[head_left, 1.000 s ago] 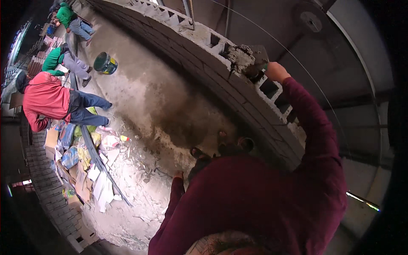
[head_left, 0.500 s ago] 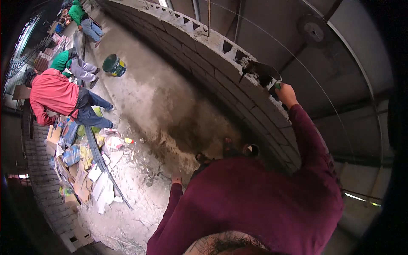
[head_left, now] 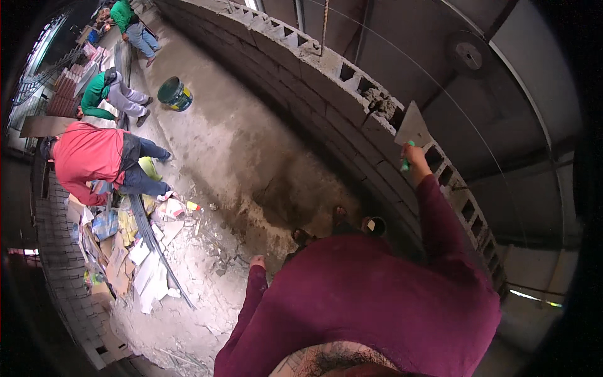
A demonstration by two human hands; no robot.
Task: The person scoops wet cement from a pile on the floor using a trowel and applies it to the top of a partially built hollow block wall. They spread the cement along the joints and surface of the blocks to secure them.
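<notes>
My right hand (head_left: 418,164) is closed round the green handle of a trowel (head_left: 412,126). Its flat grey blade points up and away, tilted at the top edge of a hollow-block wall (head_left: 352,135). Just beyond the blade, rough grey mortar (head_left: 380,103) sits on the blocks, whose open cells show along the top. Low by my side hangs my left hand (head_left: 257,261), apart from any object; its fingers are too small to make out.
A dark bucket (head_left: 175,94) stands on the concrete floor; a round container (head_left: 374,226) is near my feet. To the left, a person in red (head_left: 88,154) bends over bags and cardboard (head_left: 119,264). Two people in green are farther off. A steel bar (head_left: 324,28) rises from the wall.
My right hand has drawn the trowel back toward me and turned its blade up, off the mortar. The person in red has bent lower. My left hand stays low.
</notes>
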